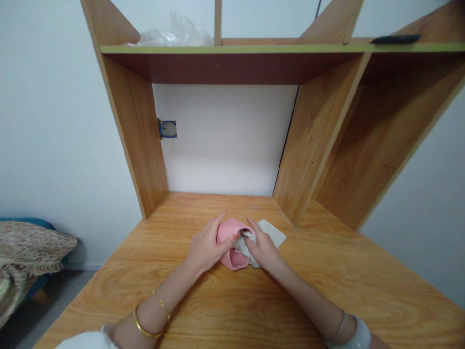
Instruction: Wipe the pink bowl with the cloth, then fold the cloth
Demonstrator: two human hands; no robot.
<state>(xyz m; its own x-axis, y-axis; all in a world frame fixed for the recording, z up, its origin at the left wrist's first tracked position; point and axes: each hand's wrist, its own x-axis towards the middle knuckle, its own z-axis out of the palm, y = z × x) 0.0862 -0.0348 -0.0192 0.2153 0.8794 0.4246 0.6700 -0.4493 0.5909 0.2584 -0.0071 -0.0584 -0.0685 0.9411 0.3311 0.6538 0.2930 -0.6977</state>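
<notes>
My left hand (210, 242) is wrapped round a smooth pink item (232, 228) with an open, hollow mouth; its exact kind is unclear. The thumb presses near the rim of the opening. A crumpled white cloth (242, 246) lies at that opening, partly inside the pink item. My right hand (261, 245) pinches this cloth, its fingers close against the pink rim. Behind my right hand, a pale flat piece with rounded corners (272, 232) rests on the desk; whether it joins the white cloth is hidden.
A wooden desk (225, 305) spreads under both hands. Upright wooden panels (305, 140) and a shelf (232, 49) stand behind. Clear plastic (174, 31) and a dark flat object (395, 39) lie on the shelf. A fringed patterned blanket (32, 245) is at the left.
</notes>
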